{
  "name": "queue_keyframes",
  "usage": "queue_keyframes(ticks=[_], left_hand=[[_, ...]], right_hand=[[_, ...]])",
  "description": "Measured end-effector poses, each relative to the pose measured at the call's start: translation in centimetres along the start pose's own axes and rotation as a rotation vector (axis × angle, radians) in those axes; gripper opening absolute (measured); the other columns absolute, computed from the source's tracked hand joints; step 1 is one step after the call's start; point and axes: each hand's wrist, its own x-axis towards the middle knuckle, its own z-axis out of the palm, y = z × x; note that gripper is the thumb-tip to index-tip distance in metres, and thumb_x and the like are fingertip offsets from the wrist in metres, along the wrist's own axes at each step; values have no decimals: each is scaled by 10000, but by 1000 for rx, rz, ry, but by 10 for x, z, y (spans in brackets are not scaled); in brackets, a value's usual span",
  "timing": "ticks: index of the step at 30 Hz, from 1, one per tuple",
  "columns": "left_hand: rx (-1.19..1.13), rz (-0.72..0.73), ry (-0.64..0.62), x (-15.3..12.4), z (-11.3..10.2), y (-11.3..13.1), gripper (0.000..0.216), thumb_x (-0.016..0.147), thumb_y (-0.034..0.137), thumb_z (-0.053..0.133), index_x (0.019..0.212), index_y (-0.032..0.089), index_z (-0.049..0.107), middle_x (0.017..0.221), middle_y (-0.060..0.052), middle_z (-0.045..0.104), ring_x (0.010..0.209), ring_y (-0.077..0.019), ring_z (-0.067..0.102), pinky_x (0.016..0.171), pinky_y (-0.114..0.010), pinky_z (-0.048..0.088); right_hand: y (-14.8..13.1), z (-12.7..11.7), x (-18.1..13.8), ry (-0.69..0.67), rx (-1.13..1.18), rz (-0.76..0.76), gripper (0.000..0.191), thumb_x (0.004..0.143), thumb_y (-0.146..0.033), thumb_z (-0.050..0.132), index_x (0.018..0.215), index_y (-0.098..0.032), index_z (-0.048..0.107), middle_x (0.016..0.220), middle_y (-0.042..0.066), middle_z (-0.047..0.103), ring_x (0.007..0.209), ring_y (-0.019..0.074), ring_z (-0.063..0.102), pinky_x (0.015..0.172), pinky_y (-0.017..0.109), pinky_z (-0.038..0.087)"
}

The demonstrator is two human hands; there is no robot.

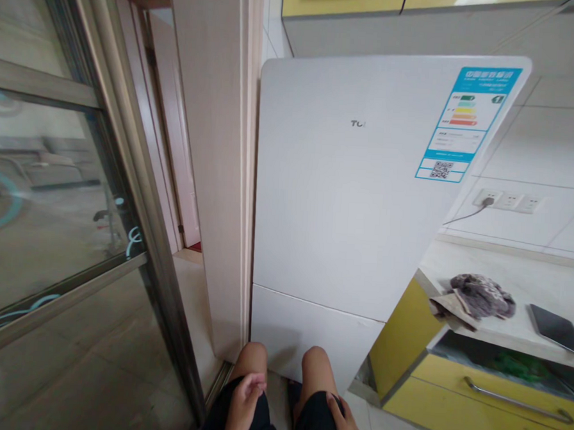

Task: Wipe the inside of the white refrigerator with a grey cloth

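Note:
My left hand point(246, 398) rests on my left thigh near the knee, its fingers loosely bent with nothing seen in them. On the other thigh lies my right hand point(344, 421), its fingers spread over the dark shorts point(312, 425) and holding nothing. Straight ahead of both knees stands a white two-door refrigerator point(331, 198), with its doors closed. An energy label point(469, 125) in blue and white is stuck at its upper right. Neither hand touches the refrigerator.
To the left is a glass sliding door point(153, 278) with a metal frame. At right, a counter point(448, 259) bears a crumpled grey cloth point(485, 296) and a dark flat device point(556, 326). Below it, a yellow drawer point(451, 384) stands partly pulled out, with something green inside. A plug sits in the wall socket point(509, 201).

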Motion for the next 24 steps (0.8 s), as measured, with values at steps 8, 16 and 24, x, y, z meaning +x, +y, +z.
queue_keyframes(ticks=[8, 16, 24], left_hand=[[9, 8, -19, -2, 0, 0, 817, 538, 938, 638, 830, 183, 745, 889, -150, 786, 889, -330, 756, 862, -444, 610], [18, -14, -70, 0, -2, 5, 804, 512, 931, 660, 817, 193, 753, 856, -135, 783, 854, -312, 752, 851, -441, 603], [-84, -20, -39, 29, -8, 50, 712, 510, 814, 771, 797, 164, 725, 811, -140, 781, 793, -299, 764, 746, -433, 625]], right_hand=[[9, -1, 0, 25, 38, -40, 1168, 564, -1015, 379, 1261, -109, 618, 1376, 213, 632, 1376, 383, 524, 1224, 441, 326], [13, -1, -1, 16, 52, -73, 1099, 634, -972, 408, 1278, -106, 614, 1371, 204, 637, 1376, 381, 522, 1212, 467, 337], [10, -3, -4, -5, 49, -53, 1134, 619, -986, 398, 1300, -104, 612, 1397, 199, 623, 1393, 374, 508, 1228, 441, 314]])
